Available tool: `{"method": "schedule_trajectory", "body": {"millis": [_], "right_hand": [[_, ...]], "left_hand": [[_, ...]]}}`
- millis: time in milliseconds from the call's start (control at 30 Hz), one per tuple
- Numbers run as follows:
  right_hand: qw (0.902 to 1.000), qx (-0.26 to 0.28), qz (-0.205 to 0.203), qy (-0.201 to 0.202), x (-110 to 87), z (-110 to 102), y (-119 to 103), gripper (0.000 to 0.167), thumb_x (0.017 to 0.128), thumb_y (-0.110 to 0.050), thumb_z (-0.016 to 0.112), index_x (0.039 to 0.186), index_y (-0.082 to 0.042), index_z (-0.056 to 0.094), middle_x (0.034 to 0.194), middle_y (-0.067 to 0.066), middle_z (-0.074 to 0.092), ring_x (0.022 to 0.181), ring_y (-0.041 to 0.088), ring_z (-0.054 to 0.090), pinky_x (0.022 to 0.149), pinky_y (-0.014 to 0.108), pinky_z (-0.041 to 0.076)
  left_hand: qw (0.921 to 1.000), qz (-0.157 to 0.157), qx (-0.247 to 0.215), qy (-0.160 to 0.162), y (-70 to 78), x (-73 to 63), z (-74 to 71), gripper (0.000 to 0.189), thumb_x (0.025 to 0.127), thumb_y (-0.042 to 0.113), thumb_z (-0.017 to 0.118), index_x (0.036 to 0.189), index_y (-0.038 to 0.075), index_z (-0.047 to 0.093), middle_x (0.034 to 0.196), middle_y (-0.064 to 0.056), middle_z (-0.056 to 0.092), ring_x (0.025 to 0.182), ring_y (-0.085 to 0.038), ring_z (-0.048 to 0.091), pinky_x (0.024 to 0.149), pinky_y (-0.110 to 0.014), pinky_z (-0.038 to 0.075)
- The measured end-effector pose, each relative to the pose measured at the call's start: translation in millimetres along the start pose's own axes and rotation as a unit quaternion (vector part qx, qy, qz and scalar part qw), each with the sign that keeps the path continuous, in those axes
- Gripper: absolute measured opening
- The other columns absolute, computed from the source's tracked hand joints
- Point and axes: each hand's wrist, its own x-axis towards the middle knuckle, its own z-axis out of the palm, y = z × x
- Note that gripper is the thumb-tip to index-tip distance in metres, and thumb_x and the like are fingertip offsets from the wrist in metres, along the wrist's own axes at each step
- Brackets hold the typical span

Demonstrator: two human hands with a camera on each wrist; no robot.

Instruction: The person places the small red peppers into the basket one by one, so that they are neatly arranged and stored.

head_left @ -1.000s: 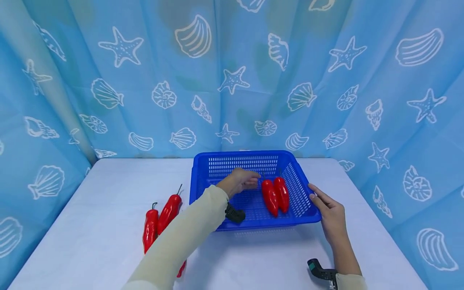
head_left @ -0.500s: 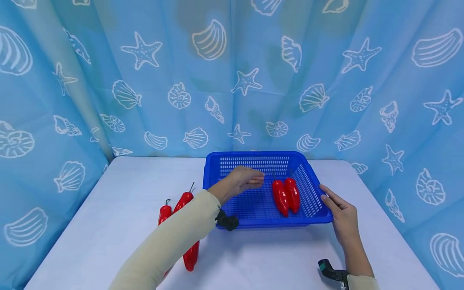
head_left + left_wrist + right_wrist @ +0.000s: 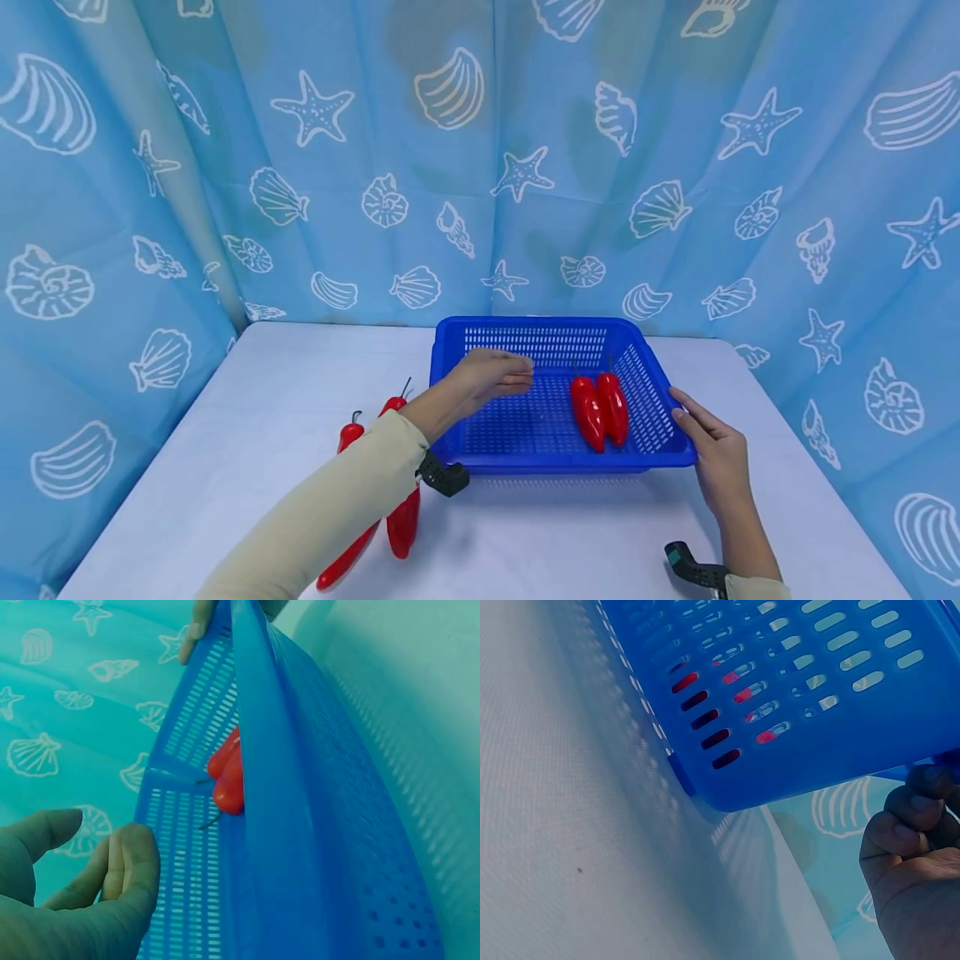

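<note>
Blue basket (image 3: 555, 461) sits on the counter (image 3: 225, 433), two peppers (image 3: 587, 412) side by side toward its right end; loose peppers (image 3: 405, 521) lie outside, left, partly behind the left sleeve (image 3: 322, 508). Left hand (image 3: 495, 377) is over the basket's left part, fingers (image 3: 141, 859) loosely bent, thumb apart, holding nothing; right hand (image 3: 722, 454) pinches the basket's right edge. Looks like an empty-handed withdrawal; next move probably calls for clearing the left edge, reaching down to the loose ones. Versus half a second ago: left hand farther left, right grip kept.
</note>
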Motion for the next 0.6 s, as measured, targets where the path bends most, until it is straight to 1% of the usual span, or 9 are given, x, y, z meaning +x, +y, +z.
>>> {"method": "schedule_trajectory", "body": {"millis": [133, 267, 333, 500, 600], "right_hand": [[0.9999, 0.012, 0.002, -0.002, -0.3, 0.9, -0.2, 0.053, 0.097, -0.044, 0.064, 0.144, -0.022, 0.056, 0.152, 0.008, 0.045, 0.136, 0.028, 0.049, 0.081, 0.010, 0.050], [1.0000, 0.007, 0.002, -0.002, -0.1, 1.6, -1.2, 0.052, 0.097, -0.045, 0.063, 0.144, -0.023, 0.056, 0.152, 0.007, 0.045, 0.135, 0.027, 0.049, 0.081, 0.010, 0.050], [1.0000, 0.006, 0.004, -0.002, -0.1, 1.0, -1.8, 0.052, 0.097, -0.045, 0.063, 0.144, -0.023, 0.056, 0.153, 0.007, 0.045, 0.135, 0.026, 0.049, 0.080, 0.010, 0.050], [1.0000, -0.003, 0.007, -0.002, 0.5, 0.0, -2.8, 0.053, 0.097, -0.046, 0.062, 0.145, -0.025, 0.055, 0.154, 0.008, 0.043, 0.135, 0.026, 0.049, 0.080, 0.009, 0.050], [0.9999, -0.005, 0.012, -0.003, 0.6, -1.2, -2.6, 0.053, 0.097, -0.046, 0.062, 0.145, -0.025, 0.054, 0.154, 0.008, 0.042, 0.137, 0.028, 0.047, 0.079, 0.009, 0.050]], "left_hand": [[0.9999, 0.014, 0.002, -0.004, 0.1, -12.0, -10.5, 0.032, 0.097, 0.017, 0.067, 0.121, -0.004, 0.063, 0.114, -0.014, 0.069, 0.111, -0.029, 0.067, 0.099, -0.040, 0.051], [0.9996, 0.025, -0.013, -0.001, 0.5, -24.9, -22.5, 0.032, 0.099, 0.015, 0.065, 0.123, -0.006, 0.062, 0.118, -0.017, 0.067, 0.114, -0.031, 0.065, 0.101, -0.041, 0.050], [0.9994, 0.028, -0.020, 0.004, 0.4, -30.9, -28.5, 0.035, 0.099, 0.015, 0.065, 0.126, -0.007, 0.060, 0.121, -0.019, 0.066, 0.116, -0.032, 0.064, 0.101, -0.041, 0.049], [0.9981, 0.038, -0.041, 0.025, -3.1, -45.6, -46.3, 0.038, 0.099, 0.015, 0.065, 0.130, -0.006, 0.058, 0.123, -0.019, 0.065, 0.118, -0.032, 0.063, 0.098, -0.037, 0.052], [0.9970, 0.039, -0.051, 0.045, -6.6, -56.1, -58.9, 0.037, 0.099, 0.014, 0.065, 0.130, -0.005, 0.058, 0.122, -0.019, 0.065, 0.117, -0.032, 0.063, 0.100, -0.040, 0.050]]}}
